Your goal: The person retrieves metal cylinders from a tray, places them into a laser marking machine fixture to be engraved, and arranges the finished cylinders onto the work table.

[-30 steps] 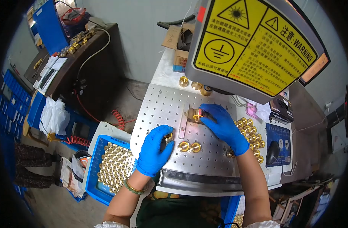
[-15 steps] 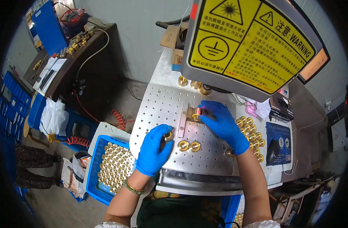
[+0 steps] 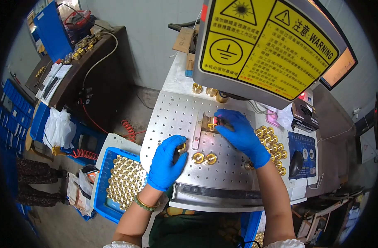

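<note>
My left hand, in a blue glove, is closed round a brass fitting over the left part of the perforated metal plate. In a matching glove, my right hand grips another brass fitting at a small fixture in the plate's middle, with red light on it. A pale metal strip lies just left of that fixture. Two brass rings rest side by side on the plate between my hands.
A machine head with a yellow warning label overhangs the back. Rows of brass fittings stand at right, beside a black mouse. A blue tray of fittings is at lower left. A person's legs show at far left.
The view has shifted slightly, so the machine head appears a little further left. Both hands keep nearly the same positions and hold the same fittings.
</note>
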A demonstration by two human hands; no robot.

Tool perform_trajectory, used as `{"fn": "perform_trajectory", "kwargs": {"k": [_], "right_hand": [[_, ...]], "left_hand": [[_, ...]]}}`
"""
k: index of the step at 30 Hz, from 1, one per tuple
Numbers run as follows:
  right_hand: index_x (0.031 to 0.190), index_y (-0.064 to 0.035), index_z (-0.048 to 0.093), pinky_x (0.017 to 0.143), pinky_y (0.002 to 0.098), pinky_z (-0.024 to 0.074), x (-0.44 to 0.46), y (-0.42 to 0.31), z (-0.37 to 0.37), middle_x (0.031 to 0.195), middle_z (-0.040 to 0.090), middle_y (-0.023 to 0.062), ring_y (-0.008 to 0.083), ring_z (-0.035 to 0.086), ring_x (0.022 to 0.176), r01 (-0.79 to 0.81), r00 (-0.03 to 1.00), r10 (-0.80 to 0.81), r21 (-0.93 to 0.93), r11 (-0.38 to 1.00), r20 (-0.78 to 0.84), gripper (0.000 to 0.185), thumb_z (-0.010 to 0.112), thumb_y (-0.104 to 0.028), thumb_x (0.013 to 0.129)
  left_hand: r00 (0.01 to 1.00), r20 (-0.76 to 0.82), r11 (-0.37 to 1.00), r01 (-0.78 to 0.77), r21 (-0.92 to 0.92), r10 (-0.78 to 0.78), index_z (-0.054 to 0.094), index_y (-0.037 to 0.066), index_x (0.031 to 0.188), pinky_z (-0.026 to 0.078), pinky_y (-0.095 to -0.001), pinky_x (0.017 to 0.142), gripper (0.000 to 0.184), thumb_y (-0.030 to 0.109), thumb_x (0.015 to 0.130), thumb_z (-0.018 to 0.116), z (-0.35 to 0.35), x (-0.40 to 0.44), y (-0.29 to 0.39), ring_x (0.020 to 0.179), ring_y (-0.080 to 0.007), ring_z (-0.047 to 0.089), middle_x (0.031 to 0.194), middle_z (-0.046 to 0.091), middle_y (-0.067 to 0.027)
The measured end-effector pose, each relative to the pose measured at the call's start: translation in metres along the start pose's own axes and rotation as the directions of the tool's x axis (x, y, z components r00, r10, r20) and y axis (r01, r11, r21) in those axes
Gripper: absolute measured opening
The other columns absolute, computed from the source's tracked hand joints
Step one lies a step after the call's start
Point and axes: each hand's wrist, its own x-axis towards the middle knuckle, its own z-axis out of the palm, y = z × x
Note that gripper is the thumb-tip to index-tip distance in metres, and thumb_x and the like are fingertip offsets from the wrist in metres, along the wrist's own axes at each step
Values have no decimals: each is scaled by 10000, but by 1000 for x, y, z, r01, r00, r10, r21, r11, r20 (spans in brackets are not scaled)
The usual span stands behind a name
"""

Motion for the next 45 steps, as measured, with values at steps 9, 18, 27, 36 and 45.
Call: {"fn": "perform_trajectory", "kwargs": {"k": [9, 18, 27, 36, 45], "right_hand": [[1181, -56, 588, 931, 383, 438, -1, 1, 0, 1114, 613, 138, 305, 573, 1043, -63, 995, 67, -56, 996, 70, 404, 677, -238, 832], [1211, -65, 568, 938, 389, 431, -6, -9, -6, 1155, 603, 140, 304, 563, 1075, -65, 997, 66, -21, 998, 45, 431, 675, -235, 830], [1201, -24, 561, 936, 438, 430, -169, 46, -125, 1161, 590, 206, 375, 556, 1075, -456, 750, 140, -351, 818, -647, 424, 682, -129, 809], [1271, -12, 503, 972, 477, 402, -239, 82, -118, 1317, 447, 272, 436, 477, 1155, -561, 739, 187, -437, 703, -647, 581, 729, -123, 748], [1253, -16, 522, 1021, 434, 378, -240, 82, -116, 1319, 459, 239, 404, 472, 1188, -566, 716, 215, -373, 735, -664, 514, 684, -56, 767]], "left_hand": [[1000, 2, 1000, -1, 2, 1, 564, 32, 1163, 483, -376, 874, 407, 18, 774, 684, 0, 0, 0, 1019, -333, 589, 1149, 582, -176], [999, 2, 999, 38, -27, -38, 558, 30, 1153, 473, -376, 882, 392, 10, 776, 662, -1, -1, 0, 1008, -334, 588, 1116, 592, -169], [1000, -3, 1000, 10, -11, -10, 549, 26, 1161, 467, -346, 894, 448, -47, 740, 684, 6, -6, -10, 1018, -279, 586, 1130, 575, -150], [1000, -1, 1000, 5, 18, -5, 545, 26, 1157, 467, -342, 905, 445, -45, 738, 676, 11, -8, -16, 1021, -268, 586, 1129, 573, -142], [1000, 18, 996, 7, 85, -9, 545, 30, 1166, 460, -343, 926, 450, -43, 740, 670, 9, -7, -10, 1049, -273, 583, 1148, 569, -143]]}}
